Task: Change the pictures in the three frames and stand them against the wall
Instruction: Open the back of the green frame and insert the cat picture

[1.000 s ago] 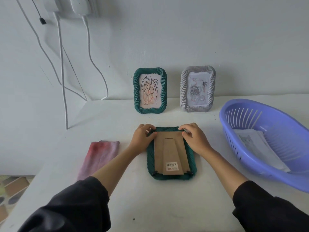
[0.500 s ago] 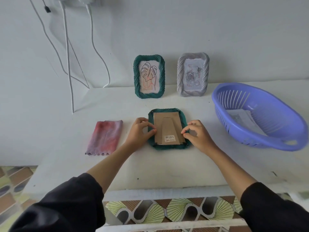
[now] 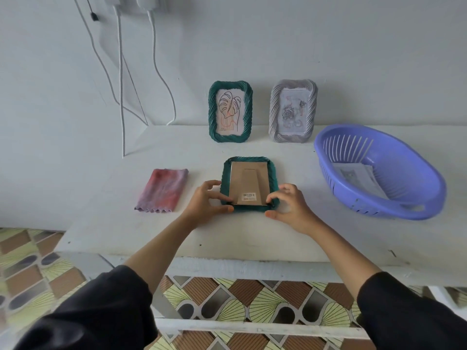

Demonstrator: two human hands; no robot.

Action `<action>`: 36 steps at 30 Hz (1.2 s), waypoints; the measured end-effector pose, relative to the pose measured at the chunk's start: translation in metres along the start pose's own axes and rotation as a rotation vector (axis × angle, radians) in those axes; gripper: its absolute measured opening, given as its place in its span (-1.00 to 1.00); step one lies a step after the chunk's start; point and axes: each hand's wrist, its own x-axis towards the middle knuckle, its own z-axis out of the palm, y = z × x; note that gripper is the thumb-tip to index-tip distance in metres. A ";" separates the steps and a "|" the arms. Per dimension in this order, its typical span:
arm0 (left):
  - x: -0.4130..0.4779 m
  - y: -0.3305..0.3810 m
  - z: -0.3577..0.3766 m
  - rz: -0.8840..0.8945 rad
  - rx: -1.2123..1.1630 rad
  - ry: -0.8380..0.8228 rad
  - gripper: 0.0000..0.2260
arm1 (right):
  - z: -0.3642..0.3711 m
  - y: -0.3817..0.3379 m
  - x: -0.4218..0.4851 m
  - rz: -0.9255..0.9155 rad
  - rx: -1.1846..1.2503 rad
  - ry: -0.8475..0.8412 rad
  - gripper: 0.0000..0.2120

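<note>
In the head view I see both forearms reaching forward over the tabletop (image 3: 252,236). The left hand (image 3: 206,202) grips the near left corner of the face-down green frame (image 3: 249,183), thumb along the near edge and fingers curled at the rim. The right hand (image 3: 288,205) pinches the near right corner with curled fingers. This frame lies flat in the middle of the tabletop, cardboard back up. On the back is a barcode label (image 3: 249,196); I cannot read its digits.
</note>
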 end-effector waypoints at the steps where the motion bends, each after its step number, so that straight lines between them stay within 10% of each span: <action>1: 0.000 0.000 0.001 0.001 0.002 0.005 -0.76 | 0.001 0.000 0.000 0.001 -0.006 0.002 -0.75; 17: 0.002 -0.005 0.003 0.026 -0.002 -0.032 -0.88 | 0.002 0.001 0.000 0.041 0.001 0.001 -0.87; 24: 0.010 0.006 -0.002 -0.122 -0.353 0.087 -0.89 | -0.012 -0.008 0.007 0.132 0.181 -0.049 -0.76; 36: 0.046 0.029 0.025 -0.338 -0.037 0.311 -0.86 | 0.007 0.001 0.037 0.196 -0.203 0.253 -0.69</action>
